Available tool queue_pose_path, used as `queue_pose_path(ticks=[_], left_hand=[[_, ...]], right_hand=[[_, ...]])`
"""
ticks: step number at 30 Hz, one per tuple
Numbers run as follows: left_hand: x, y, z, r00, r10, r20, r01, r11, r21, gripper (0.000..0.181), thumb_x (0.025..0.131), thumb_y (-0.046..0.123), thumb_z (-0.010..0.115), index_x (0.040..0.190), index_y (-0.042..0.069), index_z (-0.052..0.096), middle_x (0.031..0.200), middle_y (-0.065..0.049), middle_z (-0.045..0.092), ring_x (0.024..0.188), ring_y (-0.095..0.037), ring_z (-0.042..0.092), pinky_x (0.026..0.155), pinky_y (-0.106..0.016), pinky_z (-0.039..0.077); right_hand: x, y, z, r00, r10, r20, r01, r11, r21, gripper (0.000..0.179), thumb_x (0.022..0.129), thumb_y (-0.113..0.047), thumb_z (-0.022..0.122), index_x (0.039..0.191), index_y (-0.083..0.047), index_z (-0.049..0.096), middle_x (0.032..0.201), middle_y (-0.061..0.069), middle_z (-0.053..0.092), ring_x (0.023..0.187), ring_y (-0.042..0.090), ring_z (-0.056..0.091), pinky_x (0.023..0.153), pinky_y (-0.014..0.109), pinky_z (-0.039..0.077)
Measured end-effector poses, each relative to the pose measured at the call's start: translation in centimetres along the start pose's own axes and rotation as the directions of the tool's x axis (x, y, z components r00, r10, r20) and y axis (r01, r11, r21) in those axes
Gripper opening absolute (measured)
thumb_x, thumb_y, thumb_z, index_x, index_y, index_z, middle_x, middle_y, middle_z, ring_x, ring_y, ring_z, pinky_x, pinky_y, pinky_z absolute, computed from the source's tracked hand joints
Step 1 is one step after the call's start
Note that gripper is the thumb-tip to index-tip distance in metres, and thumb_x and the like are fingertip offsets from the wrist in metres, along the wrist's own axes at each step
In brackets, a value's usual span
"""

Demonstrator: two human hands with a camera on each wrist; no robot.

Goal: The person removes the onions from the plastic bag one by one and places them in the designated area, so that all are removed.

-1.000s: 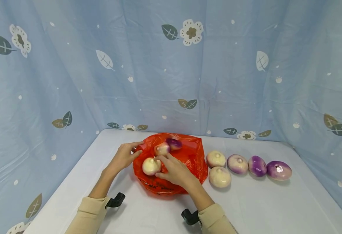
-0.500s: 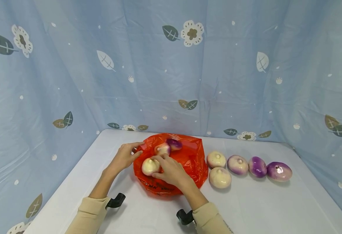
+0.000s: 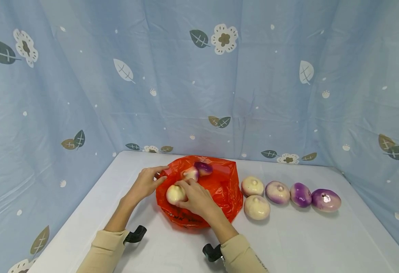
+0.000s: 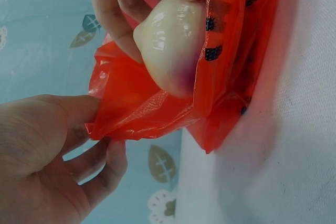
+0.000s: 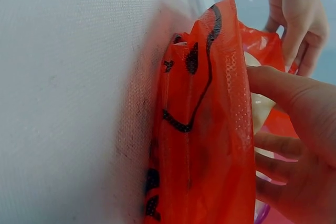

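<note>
Behind everything, pale blue curtain [image 3: 172, 94] across the upper frame, printed with leaves, flowers and small white marks. Across the lower part, white table [image 3: 305, 242], far edge just below the curtain's lowest row of printing. Just below the frame's centre, open red bag [image 3: 235, 185], with dark lettering along its near side. Pinching its upper-left edge between thumb and fingers of the left hand [image 3: 146, 185]. Grasping a pale onion [image 3: 175, 195] with the right hand [image 3: 199, 198], thumb at the bulb's lower right and fingers over its upper right, at the left of the bag's mouth. In the left wrist view, purple blush on that same bulb, next to the bag's rim. Farther back in the bag, purple-and-white onion [image 3: 191, 174], just beside a dark purple onion [image 3: 203, 169]. Right of the bag, upper cream onion [image 3: 252, 186] and lower cream onion [image 3: 257, 207]; then, running toward the right, mauve onion [image 3: 277, 192], violet onion [image 3: 300, 194] and purple-and-cream onion [image 3: 326, 200]. Along the bottom, beige sleeves [image 3: 104, 244] on both forearms.
</note>
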State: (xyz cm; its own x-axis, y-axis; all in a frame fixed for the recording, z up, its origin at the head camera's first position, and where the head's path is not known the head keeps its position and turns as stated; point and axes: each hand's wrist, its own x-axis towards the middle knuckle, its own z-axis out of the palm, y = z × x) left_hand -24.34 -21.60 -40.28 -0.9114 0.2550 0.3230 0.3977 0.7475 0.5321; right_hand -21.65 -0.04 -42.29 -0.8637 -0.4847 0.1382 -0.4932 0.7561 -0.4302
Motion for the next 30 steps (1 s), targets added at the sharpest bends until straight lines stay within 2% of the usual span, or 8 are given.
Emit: queue_pose_path(ticks=[13, 30], left_hand=[[0.1, 0.0, -0.1, 1.000, -0.004, 0.005, 0.004, 1.000, -0.012, 0.037, 0.088, 0.004, 0.069, 0.125, 0.005, 0.067, 0.098, -0.014, 0.074, 0.076, -0.020, 0.065, 0.054, -0.021, 0.046], [0.1, 0.2, -0.1, 1.000, -0.010, 0.006, 0.010, 1.000, -0.001, 0.037, 0.088, 0.006, 0.069, 0.125, 0.007, 0.067, 0.102, -0.013, 0.074, 0.078, -0.019, 0.066, 0.056, -0.021, 0.047]], right_hand=[[-0.2, -0.1, -0.4, 1.000, -0.011, 0.019, 0.011, 1.000, -0.002, 0.062, 0.079, -0.040, 0.079, 0.135, -0.028, 0.054, 0.123, 0.005, 0.055, 0.102, 0.023, 0.062, 0.088, 0.050, 0.054], [-1.2, 0.5, -1.3, 0.998, -0.053, 0.028, 0.053, 0.998, 0.016, 0.059, 0.081, -0.040, 0.078, 0.135, -0.027, 0.056, 0.139, 0.004, 0.052, 0.117, 0.025, 0.060, 0.093, 0.050, 0.053]])
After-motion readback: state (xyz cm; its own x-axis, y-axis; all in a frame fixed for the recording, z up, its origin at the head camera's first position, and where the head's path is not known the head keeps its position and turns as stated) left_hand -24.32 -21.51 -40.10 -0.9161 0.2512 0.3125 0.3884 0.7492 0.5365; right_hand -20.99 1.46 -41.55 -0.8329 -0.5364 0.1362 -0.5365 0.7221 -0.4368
